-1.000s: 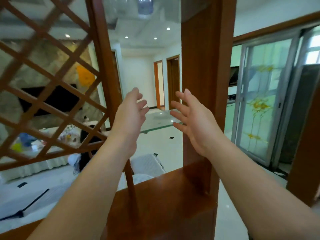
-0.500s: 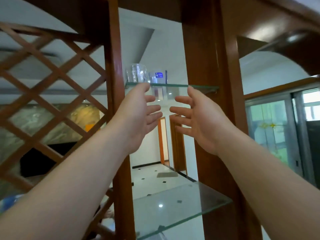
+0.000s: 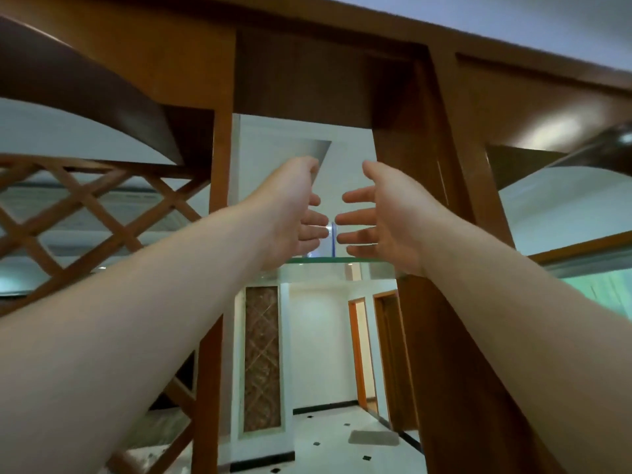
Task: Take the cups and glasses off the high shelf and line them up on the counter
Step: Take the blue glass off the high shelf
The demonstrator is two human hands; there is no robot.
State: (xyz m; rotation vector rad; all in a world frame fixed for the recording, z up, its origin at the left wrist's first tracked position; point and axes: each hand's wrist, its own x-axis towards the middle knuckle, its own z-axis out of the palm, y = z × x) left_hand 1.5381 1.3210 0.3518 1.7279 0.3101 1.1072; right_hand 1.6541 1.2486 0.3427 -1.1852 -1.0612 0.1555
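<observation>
Both my arms reach up to the high glass shelf (image 3: pixel 362 265), which is set between two wooden posts. My left hand (image 3: pixel 290 210) and my right hand (image 3: pixel 386 217) are above the shelf's front edge, palms facing each other. Their fingers are spread, and the fingertips are a small gap apart. In that gap only a thin sliver of a clear glass (image 3: pixel 330 234) shows, standing on the shelf. The rest of the glassware is hidden behind my hands. I cannot see either hand touching a glass.
A wooden top beam (image 3: pixel 307 73) runs close above the shelf opening. A lattice panel (image 3: pixel 85 213) fills the left side, and a thick wooden post (image 3: pixel 427 206) stands right of my right hand. Below the shelf, a tiled hallway with doors (image 3: pixel 362 354) is visible.
The camera has tilted up from the counter to the top shelf. Both hands rose above the shelf edge and came closer together, covering the glasses seen half a second ago.
</observation>
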